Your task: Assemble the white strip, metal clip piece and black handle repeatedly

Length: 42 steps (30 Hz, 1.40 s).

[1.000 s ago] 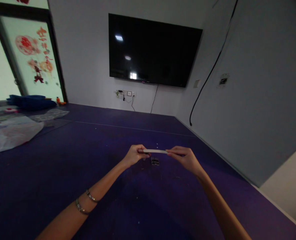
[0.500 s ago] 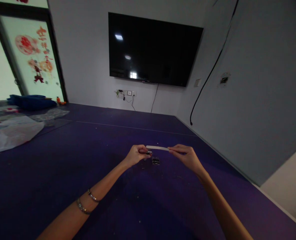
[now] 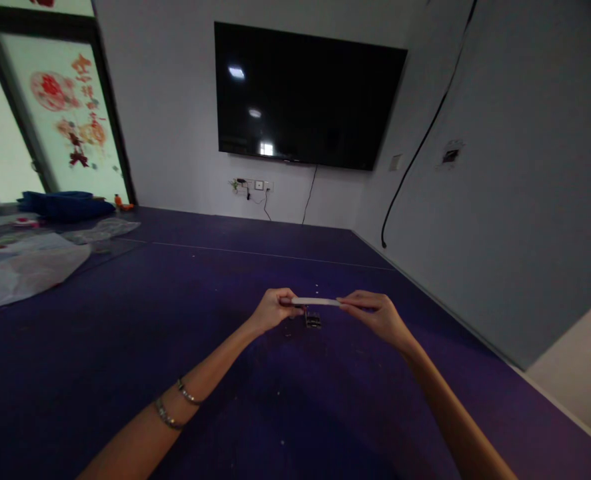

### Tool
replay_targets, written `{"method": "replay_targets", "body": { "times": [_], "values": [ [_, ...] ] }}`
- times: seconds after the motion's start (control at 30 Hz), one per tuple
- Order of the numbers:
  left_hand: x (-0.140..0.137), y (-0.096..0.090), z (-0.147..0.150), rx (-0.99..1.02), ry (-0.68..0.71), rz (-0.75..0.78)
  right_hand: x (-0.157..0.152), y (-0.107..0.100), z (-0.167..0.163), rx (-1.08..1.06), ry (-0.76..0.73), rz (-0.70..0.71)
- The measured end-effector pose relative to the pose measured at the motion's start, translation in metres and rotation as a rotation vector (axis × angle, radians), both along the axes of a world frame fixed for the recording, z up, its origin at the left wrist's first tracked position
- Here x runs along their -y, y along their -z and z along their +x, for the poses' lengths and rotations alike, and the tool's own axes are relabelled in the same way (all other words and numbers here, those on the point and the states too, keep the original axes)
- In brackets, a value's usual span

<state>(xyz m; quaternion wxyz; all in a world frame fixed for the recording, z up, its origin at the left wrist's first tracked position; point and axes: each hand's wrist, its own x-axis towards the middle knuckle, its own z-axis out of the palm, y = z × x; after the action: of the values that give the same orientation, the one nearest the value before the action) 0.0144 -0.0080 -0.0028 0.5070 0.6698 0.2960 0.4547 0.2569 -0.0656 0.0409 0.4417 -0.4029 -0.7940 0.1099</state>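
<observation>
A narrow white strip (image 3: pixel 317 302), slightly curved, spans the gap between my two hands above the purple surface. My left hand (image 3: pixel 275 311) is closed in a pinch at the strip's left end; a small dark thing shows under its fingertips, too blurred to name. The other end is pinched between the thumb and fingers of my right hand (image 3: pixel 374 313). Just below the strip lies a small, dark, box-like item with shiny parts (image 3: pixel 313 321), whose kind I cannot make out.
The purple surface (image 3: pixel 215 373) carries scattered white specks. Clear plastic sheeting (image 3: pixel 40 267) and dark blue cloth (image 3: pixel 65 205) lie far left, near a small orange object (image 3: pixel 120 203). A black cable (image 3: pixel 415 153) hangs along the right wall; a television (image 3: pixel 310 97) is mounted ahead.
The strip's left end has come down level with my left fingers, covering the silvery piece that showed there before. My right hand has shifted very slightly right.
</observation>
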Motion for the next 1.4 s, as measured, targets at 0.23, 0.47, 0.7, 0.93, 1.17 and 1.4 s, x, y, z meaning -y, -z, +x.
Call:
{"method": "replay_targets", "body": {
  "times": [0.23, 0.47, 0.7, 0.93, 1.17, 1.4],
  "values": [
    [-0.0007, -0.0008, -0.0028, 0.016, -0.007, -0.011, -0.0009, 0.0011, 0.0005, -0.036, 0.040, -0.018],
    [-0.0002, -0.0001, -0.0029, 0.012, -0.009, -0.010, -0.0019, 0.0013, 0.0015, -0.028, 0.017, -0.021],
    [-0.0023, -0.0013, -0.0026, -0.003, -0.049, -0.027, 0.0031, -0.0025, -0.0068, -0.008, -0.021, -0.049],
    [0.0009, -0.0039, -0.0039, -0.012, -0.031, 0.012, 0.0022, -0.0032, -0.0046, -0.040, 0.009, -0.026],
    [0.0009, -0.0016, -0.0030, -0.012, -0.034, 0.017, 0.0003, -0.0008, -0.0012, -0.022, 0.044, -0.023],
    [0.0022, -0.0042, -0.0033, -0.043, -0.040, 0.033, 0.0018, -0.0025, -0.0070, -0.017, -0.007, -0.014]
  ]
}}
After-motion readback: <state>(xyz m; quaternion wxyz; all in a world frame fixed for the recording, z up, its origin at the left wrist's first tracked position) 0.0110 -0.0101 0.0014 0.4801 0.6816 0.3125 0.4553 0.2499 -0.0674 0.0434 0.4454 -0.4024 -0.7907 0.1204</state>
